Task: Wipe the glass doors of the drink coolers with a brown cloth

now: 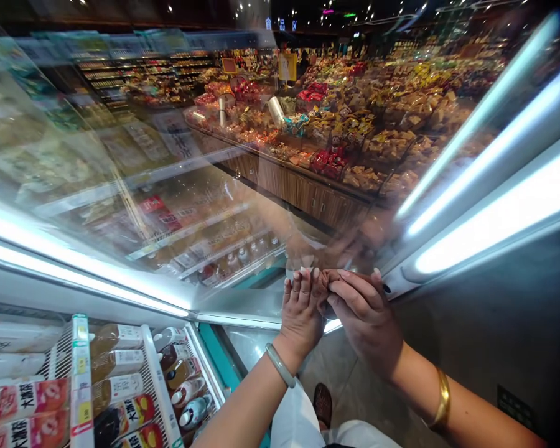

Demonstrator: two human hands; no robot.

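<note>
Both my hands meet at the near edge of an open glass fridge door (177, 205). My left hand (301, 311), a pale green bangle on its wrist, has its fingers pressed together over the door's edge. Touching it from the right, my right hand (364, 314), with a gold bangle on its wrist, curls its fingers round the same edge, where something small and dark shows between the two hands. The glass mirrors the shop and my fingers.
Fridge shelves (81, 373) at the lower left hold rows of bottled drinks (116, 359) and price tags. Bright light strips (494, 218) run along the fridge frame on the right. Behind the glass stands a long wooden stand of packaged snacks (336, 143). My foot (323, 404) is on the tiled floor below.
</note>
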